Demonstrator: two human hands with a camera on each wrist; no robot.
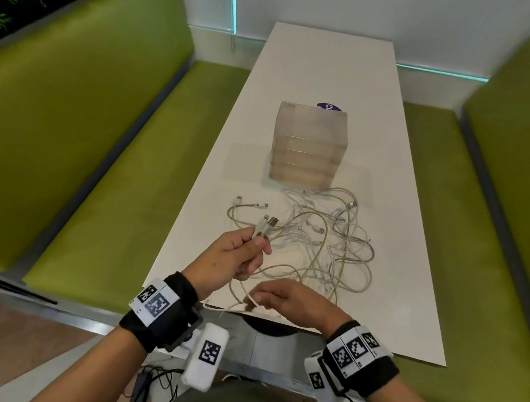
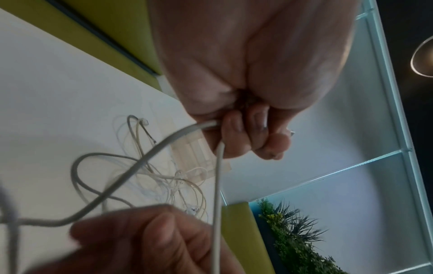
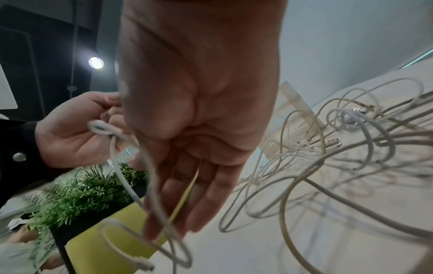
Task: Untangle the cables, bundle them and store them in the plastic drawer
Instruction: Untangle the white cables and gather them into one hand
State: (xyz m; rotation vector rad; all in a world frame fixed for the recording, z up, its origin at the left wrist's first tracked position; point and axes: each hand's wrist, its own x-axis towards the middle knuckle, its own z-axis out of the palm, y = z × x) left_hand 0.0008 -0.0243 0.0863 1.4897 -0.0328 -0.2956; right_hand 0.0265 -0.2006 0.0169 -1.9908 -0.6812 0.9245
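Centrally, the drawer unit (image 1: 308, 146) stands on the white table (image 1: 407, 285); the tangled cables (image 1: 328, 242) lie just in front of it, toward the person. Nearer still, the left hand (image 1: 233, 260), fingers curled, grips two cable ends whose plugs (image 1: 265, 226) stick up. Beside it, the right hand (image 1: 294, 301) is over the table edge, fingers nearly straight and relaxed, with cable loops draped across them (image 3: 168, 194).

Black wristbands (image 1: 159, 318), white camera pods (image 1: 206, 355) with square markers, perhaps olive trousers
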